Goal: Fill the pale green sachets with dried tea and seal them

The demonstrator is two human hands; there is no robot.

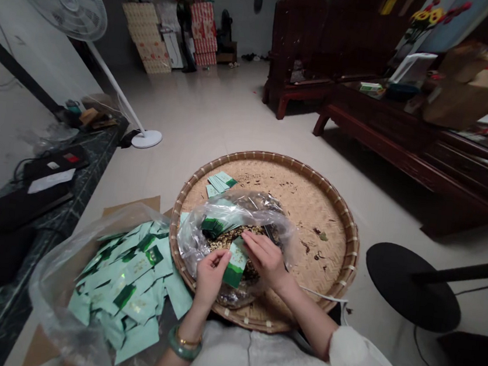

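Fingers (220, 257) of the left hand (210, 278) pinched shut on a green-and-white sachet (235, 266), right hand (264, 260) curled against its top edge, grip impossible to tell. Sachet hanging over loose dried tea (231, 241) in a clear plastic bag (241, 206), close to the near edge of a round bamboo tray (315, 209). Biggest risk imo: slick film slipping from that light pinch, or the bag sagging and spilling leaves past the rim.
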